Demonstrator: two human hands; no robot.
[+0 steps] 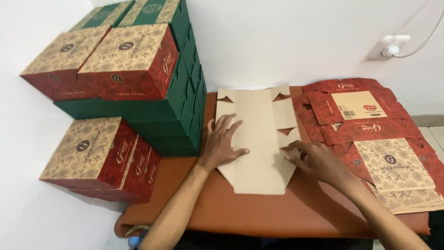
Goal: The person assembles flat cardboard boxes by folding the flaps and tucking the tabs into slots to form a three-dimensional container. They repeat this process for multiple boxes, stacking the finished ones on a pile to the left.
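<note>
A flat, unfolded box blank of plain brown cardboard point(257, 139) lay inside-face up on an orange-brown desk point(259, 213), near its middle and close to a white wall point(286, 37). The left hand point(222, 143) rested on the blank's left side, palm down with fingers spread, pressing flat and grasping nothing. The right hand point(314, 159) touched the blank's right edge, its fingertips pinching a small side flap of the cardboard.

Just to the right, a loose stack of flat red patterned box blanks point(370, 134) lay fanned across the desk, printed faces up. To the left stood assembled square boxes: dark green ones point(178, 106) piled high, with red boxes topped in tan floral print point(127, 65) resting on them. Two more red and tan boxes point(99, 157) sat lower, at the desk's left end. A white wall socket with a plugged-in white cable point(391, 48) sat above the red blanks.
</note>
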